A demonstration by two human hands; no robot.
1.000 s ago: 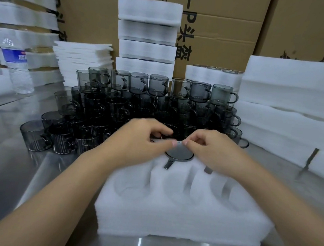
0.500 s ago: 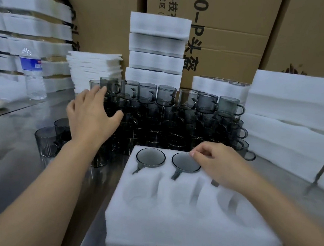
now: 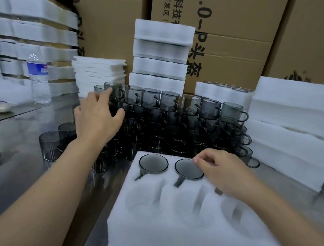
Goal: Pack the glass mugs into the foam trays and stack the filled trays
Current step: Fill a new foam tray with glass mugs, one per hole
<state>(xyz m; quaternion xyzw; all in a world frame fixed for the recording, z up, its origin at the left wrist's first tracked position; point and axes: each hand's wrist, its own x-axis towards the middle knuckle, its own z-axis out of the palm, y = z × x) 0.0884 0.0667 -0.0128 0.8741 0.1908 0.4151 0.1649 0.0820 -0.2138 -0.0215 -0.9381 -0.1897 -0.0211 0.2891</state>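
glass stacked on glass: take each by the body, lift straight up

the left hand is open, fingers spread, stretched out to the left end of the top row of stacked mugs on the counter. it is at one mug's side but has no grip on it. the right hand lies on the tray, fingers curled beside the rim of the second of two seated mugs. a third handle shows beneath it, and i cannot tell whether it grips anything. the mugs look like thin smoked glass: stiff, smooth, probably slippery, brittle. a knock could topple neighbours. best taken round the body or by the handle. the foam looks soft and light, and should yield as a mug is pressed in.
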